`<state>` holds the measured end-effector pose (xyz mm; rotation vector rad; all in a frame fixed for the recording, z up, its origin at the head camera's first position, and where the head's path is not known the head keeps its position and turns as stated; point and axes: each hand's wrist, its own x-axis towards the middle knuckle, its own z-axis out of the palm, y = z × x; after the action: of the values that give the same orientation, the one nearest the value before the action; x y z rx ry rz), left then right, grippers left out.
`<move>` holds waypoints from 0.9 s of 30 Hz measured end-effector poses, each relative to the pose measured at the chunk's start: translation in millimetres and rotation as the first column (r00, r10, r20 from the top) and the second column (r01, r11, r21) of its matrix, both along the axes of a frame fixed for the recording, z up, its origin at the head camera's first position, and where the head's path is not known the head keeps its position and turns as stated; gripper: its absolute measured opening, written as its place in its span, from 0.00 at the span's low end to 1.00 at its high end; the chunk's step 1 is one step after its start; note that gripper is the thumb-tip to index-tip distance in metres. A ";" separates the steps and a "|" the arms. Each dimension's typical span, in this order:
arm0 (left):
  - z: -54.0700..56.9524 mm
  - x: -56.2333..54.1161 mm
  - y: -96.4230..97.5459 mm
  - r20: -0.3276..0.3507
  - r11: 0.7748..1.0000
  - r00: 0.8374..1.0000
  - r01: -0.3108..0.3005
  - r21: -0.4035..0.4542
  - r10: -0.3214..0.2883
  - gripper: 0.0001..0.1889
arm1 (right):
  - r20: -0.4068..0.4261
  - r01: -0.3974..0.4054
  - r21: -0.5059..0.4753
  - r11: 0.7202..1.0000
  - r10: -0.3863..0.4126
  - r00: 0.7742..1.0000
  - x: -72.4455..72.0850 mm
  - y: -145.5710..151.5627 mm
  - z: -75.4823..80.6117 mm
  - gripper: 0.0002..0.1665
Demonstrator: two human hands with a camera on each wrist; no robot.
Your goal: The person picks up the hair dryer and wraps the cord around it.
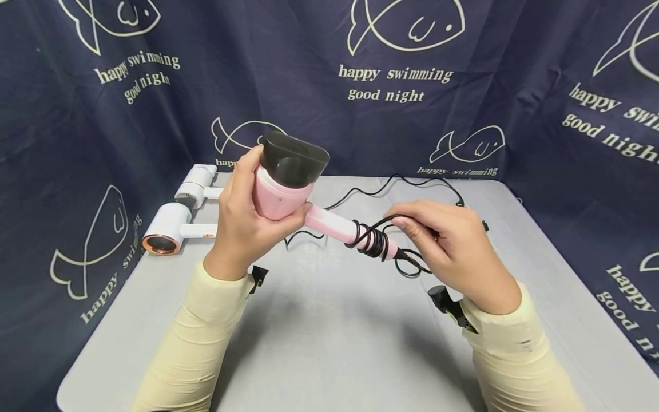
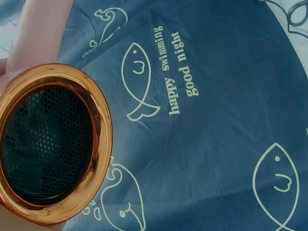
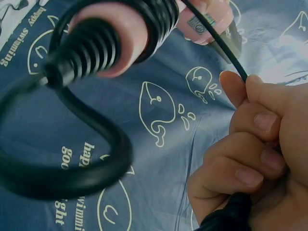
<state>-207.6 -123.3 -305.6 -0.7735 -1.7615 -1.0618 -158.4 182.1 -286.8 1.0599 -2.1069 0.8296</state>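
Note:
Above the table, my left hand (image 1: 242, 212) grips a pink hair dryer (image 1: 280, 197) around its barrel, its black nozzle (image 1: 293, 160) tilted upward. A copper-rimmed grille (image 2: 48, 144) at the dryer's rear fills the left side of the left wrist view. Several turns of black cord (image 1: 378, 243) wrap the lower handle. To the right, my right hand (image 1: 453, 240) pinches a stretch of that cord between thumb and forefinger. The right wrist view shows a loose cord loop (image 3: 110, 159) hanging below the handle end, and the other fingers curled by a black object, partly hidden.
Two white hair dryers lie at the table's left back, one with a copper ring (image 1: 162, 245), the other dryer (image 1: 194, 182) behind it. A black cord (image 1: 360, 191) trails along the grey table's (image 1: 329, 343) back. Navy curtains (image 1: 309, 57) with fish prints surround the table.

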 end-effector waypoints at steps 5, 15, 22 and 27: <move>0.6 1.6 0.6 -0.029 0.999 0.999 0.044 -0.028 -0.045 0.41 | 0.005 -0.018 0.001 1.000 0.018 1.000 -0.7 0.7 1.0 0.14; 2.5 5.4 -0.1 -0.081 0.998 0.995 0.056 -0.042 -0.059 0.41 | 0.012 -0.031 -0.002 1.000 0.031 0.999 -1.5 3.5 2.2 0.15; 5.1 7.1 -2.4 -0.098 0.995 0.991 0.088 -0.052 -0.093 0.41 | 0.030 -0.049 0.016 0.999 0.049 0.998 0.9 6.5 6.6 0.15; 4.9 7.4 -3.4 -0.074 0.987 0.987 0.135 -0.087 -0.142 0.41 | 0.036 -0.071 0.024 0.997 0.070 0.997 1.6 7.0 6.8 0.16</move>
<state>-200.2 -126.6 -300.7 -0.9889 -1.7114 -1.0398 -156.9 189.1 -280.0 1.1463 -2.1250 0.8631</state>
